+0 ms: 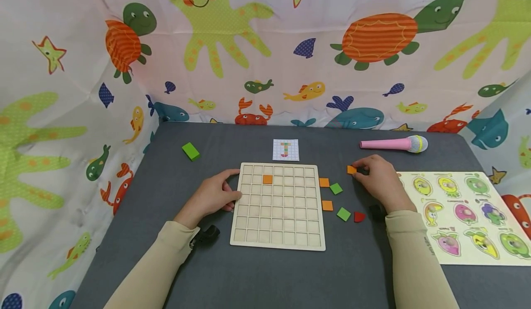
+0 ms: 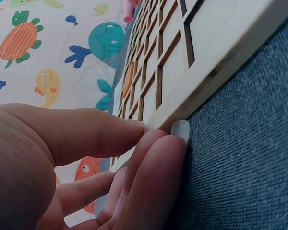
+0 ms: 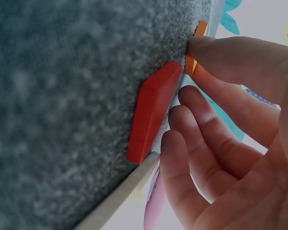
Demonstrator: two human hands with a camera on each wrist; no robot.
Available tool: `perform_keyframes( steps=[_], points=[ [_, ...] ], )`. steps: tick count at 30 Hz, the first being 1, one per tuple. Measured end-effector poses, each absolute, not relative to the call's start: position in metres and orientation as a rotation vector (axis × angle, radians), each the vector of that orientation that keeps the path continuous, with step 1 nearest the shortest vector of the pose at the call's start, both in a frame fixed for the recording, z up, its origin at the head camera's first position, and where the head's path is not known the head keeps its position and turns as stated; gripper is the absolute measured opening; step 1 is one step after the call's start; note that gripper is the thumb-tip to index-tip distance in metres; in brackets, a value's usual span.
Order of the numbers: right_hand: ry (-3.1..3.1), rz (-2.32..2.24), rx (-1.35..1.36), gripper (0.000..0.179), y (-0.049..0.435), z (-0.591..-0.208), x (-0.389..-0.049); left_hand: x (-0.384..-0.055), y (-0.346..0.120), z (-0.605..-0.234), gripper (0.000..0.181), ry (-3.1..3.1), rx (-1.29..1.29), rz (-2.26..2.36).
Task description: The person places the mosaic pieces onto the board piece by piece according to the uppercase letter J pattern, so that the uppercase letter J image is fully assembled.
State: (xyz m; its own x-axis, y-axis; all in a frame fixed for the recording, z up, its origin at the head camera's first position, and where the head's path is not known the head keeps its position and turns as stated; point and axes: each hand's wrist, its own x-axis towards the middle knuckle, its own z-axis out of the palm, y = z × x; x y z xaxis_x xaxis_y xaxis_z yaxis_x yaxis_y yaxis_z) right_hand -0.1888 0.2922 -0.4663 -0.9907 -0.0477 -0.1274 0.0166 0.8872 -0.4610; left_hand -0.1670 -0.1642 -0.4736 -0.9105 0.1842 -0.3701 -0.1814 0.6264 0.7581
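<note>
A pale wooden grid board (image 1: 278,214) lies flat on the table, with one orange square tile (image 1: 267,179) in an upper cell. At its left edge, my left hand (image 1: 213,191) grips the rim (image 2: 182,98) between thumb and fingers. My right hand (image 1: 379,180) pinches another orange tile (image 1: 351,170) by its edge, right of the board; its other fingers are loosely bent. Between board and right hand lie two orange tiles (image 1: 327,205), two green tiles (image 1: 343,214) and a red piece (image 1: 359,217), which looks close to the fingers in the right wrist view.
Behind the board lies a small card (image 1: 286,150) with a coloured hook-shaped pattern on a grid. Green pieces (image 1: 191,151) sit at the back left. A pink toy microphone (image 1: 386,143) and a fruit picture board (image 1: 456,260) are on the right. A printed curtain (image 1: 249,46) encloses the back.
</note>
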Motion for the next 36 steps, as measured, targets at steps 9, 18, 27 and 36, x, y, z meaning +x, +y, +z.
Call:
perform_keyframes(
  steps=[9, 18, 27, 36],
  points=[
    [2.909, -0.762, -0.022, 0.034, 0.281, -0.464, -0.186, -0.167, -0.163, -0.475, 0.073, 2.438, -0.008, 1.191],
    [2.934, -0.798, -0.173, 0.032, 0.239, -0.454, -0.179, -0.168, -0.164, -0.475, 0.074, 2.420, -0.003, 1.217],
    [2.896, -0.811, -0.337, 0.025, 0.177, -0.455, -0.185, -0.168, -0.172, -0.478, 0.075, 2.411, -0.024, 1.250],
    [2.886, -0.780, -0.418, 0.027, 0.149, -0.461, -0.182, -0.169, -0.168, -0.477, 0.074, 2.399, -0.023, 1.268]
  ],
)
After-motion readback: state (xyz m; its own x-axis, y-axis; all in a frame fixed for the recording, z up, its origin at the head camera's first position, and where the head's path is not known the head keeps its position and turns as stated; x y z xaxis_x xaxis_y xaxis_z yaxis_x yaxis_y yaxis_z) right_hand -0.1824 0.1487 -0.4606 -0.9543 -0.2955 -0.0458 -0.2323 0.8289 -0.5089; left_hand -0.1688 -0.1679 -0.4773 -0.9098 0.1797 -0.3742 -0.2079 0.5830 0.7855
